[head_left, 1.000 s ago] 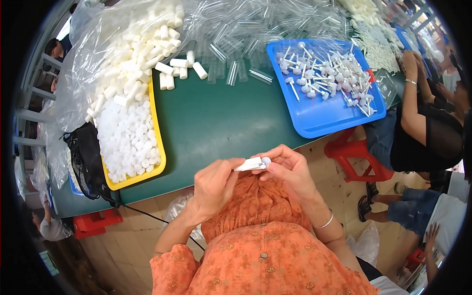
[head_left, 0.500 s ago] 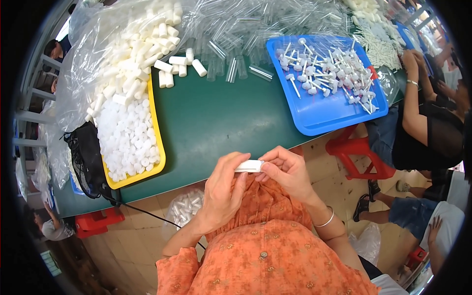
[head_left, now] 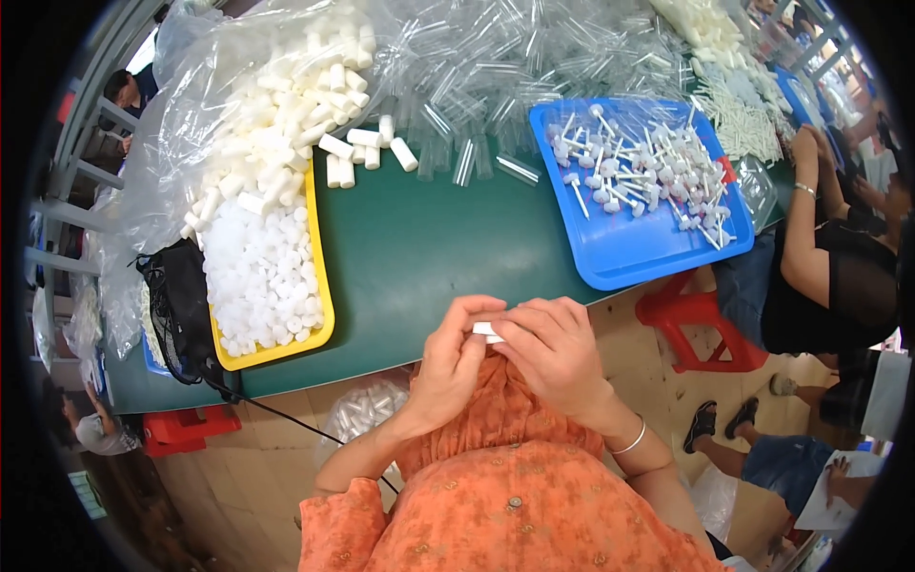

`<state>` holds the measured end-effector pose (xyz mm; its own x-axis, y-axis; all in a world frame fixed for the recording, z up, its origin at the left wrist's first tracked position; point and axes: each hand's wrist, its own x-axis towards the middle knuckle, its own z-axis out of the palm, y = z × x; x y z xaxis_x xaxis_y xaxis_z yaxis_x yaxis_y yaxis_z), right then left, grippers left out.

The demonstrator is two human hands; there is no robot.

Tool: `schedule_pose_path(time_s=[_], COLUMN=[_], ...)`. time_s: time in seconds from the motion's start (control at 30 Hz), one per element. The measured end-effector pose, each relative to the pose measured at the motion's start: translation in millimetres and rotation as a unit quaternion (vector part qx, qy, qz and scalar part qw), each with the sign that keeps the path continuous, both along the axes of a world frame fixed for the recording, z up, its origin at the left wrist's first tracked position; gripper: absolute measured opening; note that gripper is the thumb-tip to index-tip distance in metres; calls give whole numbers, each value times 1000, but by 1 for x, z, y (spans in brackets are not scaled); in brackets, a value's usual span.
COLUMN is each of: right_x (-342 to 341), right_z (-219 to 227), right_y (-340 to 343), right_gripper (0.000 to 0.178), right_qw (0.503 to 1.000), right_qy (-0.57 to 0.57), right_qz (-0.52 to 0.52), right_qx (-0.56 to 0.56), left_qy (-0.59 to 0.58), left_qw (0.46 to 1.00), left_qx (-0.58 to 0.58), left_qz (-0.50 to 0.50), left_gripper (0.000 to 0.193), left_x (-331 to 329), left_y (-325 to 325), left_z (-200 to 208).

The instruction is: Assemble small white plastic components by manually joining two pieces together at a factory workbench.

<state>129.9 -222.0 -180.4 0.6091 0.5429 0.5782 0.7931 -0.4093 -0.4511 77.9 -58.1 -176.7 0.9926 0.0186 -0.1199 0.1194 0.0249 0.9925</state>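
Just beyond my lap, both hands grip a small white cylinder. My left hand pinches one end with its thumb and fingers. From the other side my right hand closes over it, so only a short white part shows between the fingertips. On the table ahead stands a blue tray of white sticks with pale knobbed ends. To the left, a yellow tray holds small white plastic caps. White foam-like cylinders are heaped behind those caps.
Clear plastic tubes lie in a pile across the back of the green table. A black mesh pouch with a cord sits left of the yellow tray. At the right, a person works beside a red stool.
My right hand has turned over and closed further around the white cylinder, covering more of it. The left fingers have curled in closer. The table appears slightly lower in view.
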Motion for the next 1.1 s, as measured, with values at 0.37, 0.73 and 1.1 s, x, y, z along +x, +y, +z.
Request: schedule_pose_path(time_s=[0.37, 0.73, 1.1], right_x=[14, 18, 4], right_z=[-38, 0, -1], right_y=[18, -11, -11], right_gripper=[28, 19, 17], right_qw=[999, 923, 917], right_qy=[-18, 314, 363], right_qz=[-37, 15, 61], right_qx=[-16, 221, 154], left_qy=[-267, -51, 62], left_qw=[733, 992, 980], left_qx=[615, 73, 33], left_qz=[114, -89, -188], left_gripper=[20, 23, 29], left_x=[169, 55, 6], left_y=[50, 58, 46], left_z=[-5, 21, 14])
